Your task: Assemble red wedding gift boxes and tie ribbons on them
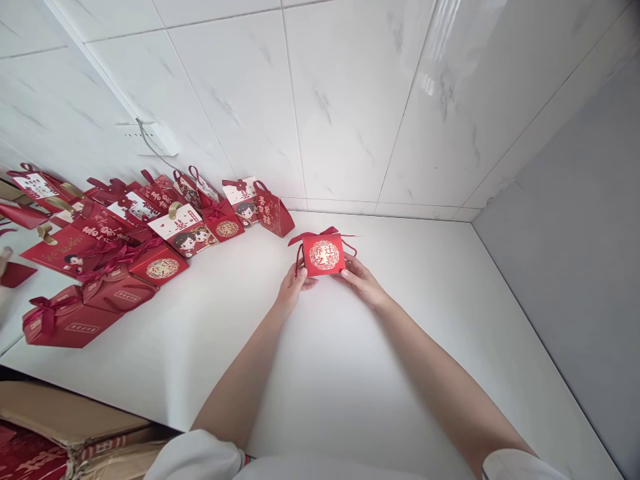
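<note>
Red box [324, 256]: between my two hands, above the white surface [325, 373], round gold emblem toward my camera; I can't tell whether its base touches down.
Bow [320, 233]: dark red ribbon, on top of the box, with twisted cords [298, 261] at both sides.
Left hand [291, 288]: my grip pinches the box's lower left corner, thumb in front.
Right hand [364, 283]: my grip pinches the lower right corner, thumb on the front face.
Gift boxes [161, 267]: crowded together on my left, mostly red, some with white printed panels, many with ribbons or loop handles.
Socket [157, 139]: on the tiled wall [345, 107] behind them, grey cable [150, 145] attached.
Carton [60, 410]: lower left, below the surface's edge.
</note>
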Demonstrator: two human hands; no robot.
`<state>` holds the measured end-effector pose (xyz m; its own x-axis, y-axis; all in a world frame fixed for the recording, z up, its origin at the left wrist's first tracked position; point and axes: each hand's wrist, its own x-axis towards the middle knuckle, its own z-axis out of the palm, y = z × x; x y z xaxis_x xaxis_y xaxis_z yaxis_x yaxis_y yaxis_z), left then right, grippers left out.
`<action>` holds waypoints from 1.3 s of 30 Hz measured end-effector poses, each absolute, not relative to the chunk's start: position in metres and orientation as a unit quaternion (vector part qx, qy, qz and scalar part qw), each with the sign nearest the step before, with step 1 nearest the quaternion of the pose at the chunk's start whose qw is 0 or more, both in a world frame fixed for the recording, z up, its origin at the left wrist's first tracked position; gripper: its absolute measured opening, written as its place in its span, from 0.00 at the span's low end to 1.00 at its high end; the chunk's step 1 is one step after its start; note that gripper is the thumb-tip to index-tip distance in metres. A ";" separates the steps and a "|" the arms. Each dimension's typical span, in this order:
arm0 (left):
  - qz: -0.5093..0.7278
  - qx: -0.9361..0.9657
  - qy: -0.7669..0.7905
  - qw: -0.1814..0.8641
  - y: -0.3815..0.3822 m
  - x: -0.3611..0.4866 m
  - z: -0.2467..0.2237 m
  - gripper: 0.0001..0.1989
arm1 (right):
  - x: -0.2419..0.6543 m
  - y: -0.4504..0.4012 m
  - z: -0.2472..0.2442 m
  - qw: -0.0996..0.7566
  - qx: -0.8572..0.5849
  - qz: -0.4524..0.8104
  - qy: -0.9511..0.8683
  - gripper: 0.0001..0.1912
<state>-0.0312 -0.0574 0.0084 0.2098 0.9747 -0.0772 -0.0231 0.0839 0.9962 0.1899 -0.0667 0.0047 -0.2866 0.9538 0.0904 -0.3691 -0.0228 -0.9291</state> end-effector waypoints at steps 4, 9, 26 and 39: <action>0.431 0.522 0.457 0.577 -0.056 -0.031 0.008 0.36 | 0.190 -0.065 0.002 0.513 -0.305 0.647 -0.474 0.31; 0.439 0.516 0.463 0.572 -0.053 -0.026 0.009 0.37 | 0.192 -0.063 0.004 0.514 -0.304 0.647 -0.475 0.31; 0.433 0.530 0.453 0.572 -0.057 -0.027 0.010 0.38 | 0.190 -0.070 0.010 0.505 -0.328 0.627 -0.495 0.32; 0.423 0.532 0.456 0.575 -0.061 -0.026 0.015 0.36 | 0.193 -0.070 0.009 0.510 -0.289 0.653 -0.480 0.32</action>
<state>-0.0257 -0.0615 0.0152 0.2270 0.9711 -0.0740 -0.0016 0.0764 0.9971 0.1934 -0.0697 0.0090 -0.3139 0.9428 0.1120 -0.3891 -0.0201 -0.9210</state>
